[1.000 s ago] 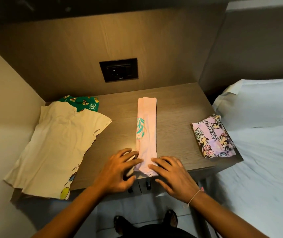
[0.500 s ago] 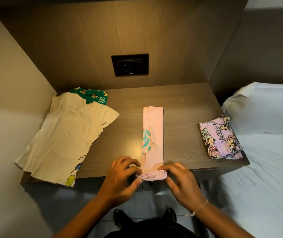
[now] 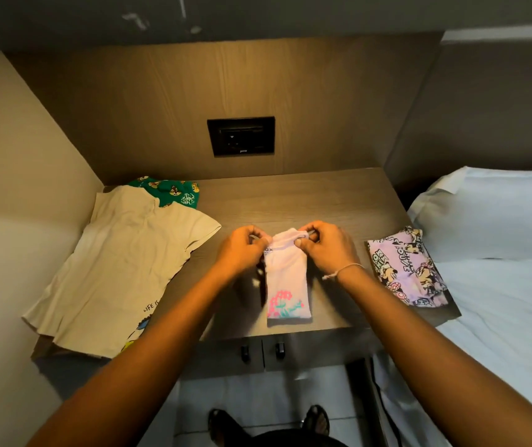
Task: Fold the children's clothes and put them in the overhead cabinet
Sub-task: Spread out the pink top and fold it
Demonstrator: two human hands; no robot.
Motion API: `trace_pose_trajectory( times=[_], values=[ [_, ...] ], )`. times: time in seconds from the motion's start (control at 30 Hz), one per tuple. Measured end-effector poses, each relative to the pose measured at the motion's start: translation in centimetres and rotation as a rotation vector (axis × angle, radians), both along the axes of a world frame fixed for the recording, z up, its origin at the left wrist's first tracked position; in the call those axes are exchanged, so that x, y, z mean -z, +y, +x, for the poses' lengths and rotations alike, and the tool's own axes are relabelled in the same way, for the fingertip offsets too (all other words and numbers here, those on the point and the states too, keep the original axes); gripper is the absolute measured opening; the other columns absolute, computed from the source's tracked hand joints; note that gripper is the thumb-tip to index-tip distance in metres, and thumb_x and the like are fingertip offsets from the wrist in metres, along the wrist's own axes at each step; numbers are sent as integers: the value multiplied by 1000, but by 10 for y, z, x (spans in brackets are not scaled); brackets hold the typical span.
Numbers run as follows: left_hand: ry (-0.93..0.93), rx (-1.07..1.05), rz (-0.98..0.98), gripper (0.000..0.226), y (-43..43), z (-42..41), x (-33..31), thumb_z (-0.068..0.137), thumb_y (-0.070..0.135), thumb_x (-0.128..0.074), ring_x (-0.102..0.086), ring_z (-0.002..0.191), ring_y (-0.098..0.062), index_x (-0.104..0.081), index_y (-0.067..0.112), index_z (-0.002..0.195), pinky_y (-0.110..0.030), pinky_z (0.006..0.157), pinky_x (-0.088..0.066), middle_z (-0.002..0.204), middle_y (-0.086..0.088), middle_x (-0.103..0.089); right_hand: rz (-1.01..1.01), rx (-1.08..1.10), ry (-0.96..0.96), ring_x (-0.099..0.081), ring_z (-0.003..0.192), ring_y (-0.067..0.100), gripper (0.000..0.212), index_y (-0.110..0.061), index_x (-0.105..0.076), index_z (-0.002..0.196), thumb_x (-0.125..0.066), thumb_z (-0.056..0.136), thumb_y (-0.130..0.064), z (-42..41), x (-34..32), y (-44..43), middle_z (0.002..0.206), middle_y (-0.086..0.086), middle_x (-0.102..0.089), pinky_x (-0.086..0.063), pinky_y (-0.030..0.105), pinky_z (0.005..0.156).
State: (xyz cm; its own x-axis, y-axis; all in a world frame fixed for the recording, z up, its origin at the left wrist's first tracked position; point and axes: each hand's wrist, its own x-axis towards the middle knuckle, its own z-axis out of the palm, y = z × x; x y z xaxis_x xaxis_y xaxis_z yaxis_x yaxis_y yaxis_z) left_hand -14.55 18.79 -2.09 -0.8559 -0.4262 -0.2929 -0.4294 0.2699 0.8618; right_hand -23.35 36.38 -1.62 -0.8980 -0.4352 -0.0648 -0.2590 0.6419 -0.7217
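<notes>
Head camera caught the left hand point(image 3: 242, 250) and right hand point(image 3: 325, 246) each pinching the far end of the pink garment point(image 3: 287, 285), which lay doubled by the middle of the surface's point(image 3: 322, 201) front edge. Mid-fold, by the look of it. Next, that end wanted setting down square and pressing flat. Cream shirt point(image 3: 122, 262) at the left edge lay unfolded.

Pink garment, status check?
Left hand, right hand both pinch pink garment far edge. Folded, flat on tabletop. Cream shirt, lilac bundle lie apart, nothing blocking.
</notes>
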Motion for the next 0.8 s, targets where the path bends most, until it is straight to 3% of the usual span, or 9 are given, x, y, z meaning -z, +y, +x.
trace_pose_trajectory(
  times=[0.13,0.23,0.37,0.43,0.57,0.7,0.8],
  values=[
    [-119,-47,-291,15,1,-7,13,92,41,-60,-64,89,-20,-60,27,97,-43,81,-56,100,0,-70,69,49,-9,-65,92,21,33,-26,-62,114,-69,85,-39,-3,21,-5,87,-3,-71,-48,32,75],
    [-146,-64,-429,29,11,19,17,92,51,-55,-63,86,-18,-56,24,104,-40,77,-57,97,1,-67,64,123,-2,-64,90,20,32,-25,-60,115,-62,89,-45,22,21,13,90,-3,-70,-50,33,73],
    [-283,46,-445,44,31,37,28,84,61,-59,-65,83,-14,-59,22,106,-34,72,-58,99,4,-68,192,78,-109,-64,90,17,46,-23,-62,116,-62,84,-56,56,34,24,105,0,-69,-48,28,66],
    [-279,34,-440,36,36,31,30,85,52,-65,-67,83,-15,-62,21,104,-35,72,-59,100,3,-70,246,113,-90,-66,92,20,44,-24,-64,112,-68,80,-54,60,37,16,106,0,-70,-50,29,69],
    [-302,-44,-325,24,32,16,30,81,42,-72,-69,82,-18,-56,25,81,-39,75,-60,96,-1,-72,277,189,-118,-67,89,21,33,-21,-71,102,-69,81,-46,59,35,-1,103,1,-73,-40,25,62],
    [-242,-89,-212,20,33,18,32,81,36,-74,-69,80,-15,-57,25,82,-38,74,-60,95,0,-72,206,229,-132,-65,93,21,26,-21,-68,102,-68,84,-40,66,39,-2,104,1,-71,-47,27,65],
    [-121,-88,-121,15,35,24,35,83,35,-73,-70,81,-12,-62,27,89,-40,74,-61,98,1,-74,27,288,-167,-66,90,20,15,-19,-63,96,-68,85,-29,71,38,0,99,3,-71,-45,25,62]
  ],
)
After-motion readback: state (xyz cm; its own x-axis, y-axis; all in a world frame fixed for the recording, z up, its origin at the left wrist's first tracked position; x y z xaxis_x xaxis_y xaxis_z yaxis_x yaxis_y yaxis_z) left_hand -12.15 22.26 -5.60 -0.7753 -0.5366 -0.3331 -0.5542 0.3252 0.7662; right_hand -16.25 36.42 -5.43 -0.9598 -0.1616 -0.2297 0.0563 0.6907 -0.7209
